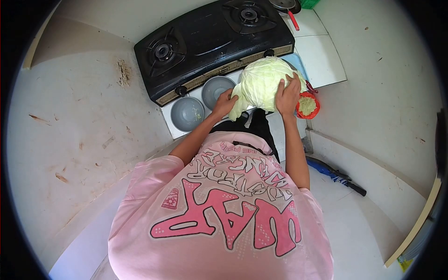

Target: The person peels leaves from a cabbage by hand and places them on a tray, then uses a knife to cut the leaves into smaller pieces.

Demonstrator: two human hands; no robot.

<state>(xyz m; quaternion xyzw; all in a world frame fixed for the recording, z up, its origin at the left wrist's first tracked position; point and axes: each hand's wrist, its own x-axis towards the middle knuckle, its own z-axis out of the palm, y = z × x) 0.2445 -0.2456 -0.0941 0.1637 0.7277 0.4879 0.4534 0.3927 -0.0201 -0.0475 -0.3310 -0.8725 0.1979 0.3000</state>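
Observation:
A large pale green cabbage is held at the counter's front edge, below the stove. My left hand pinches a loose outer leaf on the cabbage's left side. My right hand lies against its right side with the fingers spread over it. Two grey bowls stand to the left, one with small pale bits inside and one nearer the cabbage. A red bag with pale shredded contents is just right of my right hand. Part of a blue tray shows behind the cabbage.
A black two-burner stove spans the back of the white counter. A pan or strainer with a red handle lies at the back right. Walls flank both sides. A folded blue umbrella is on the floor at the right.

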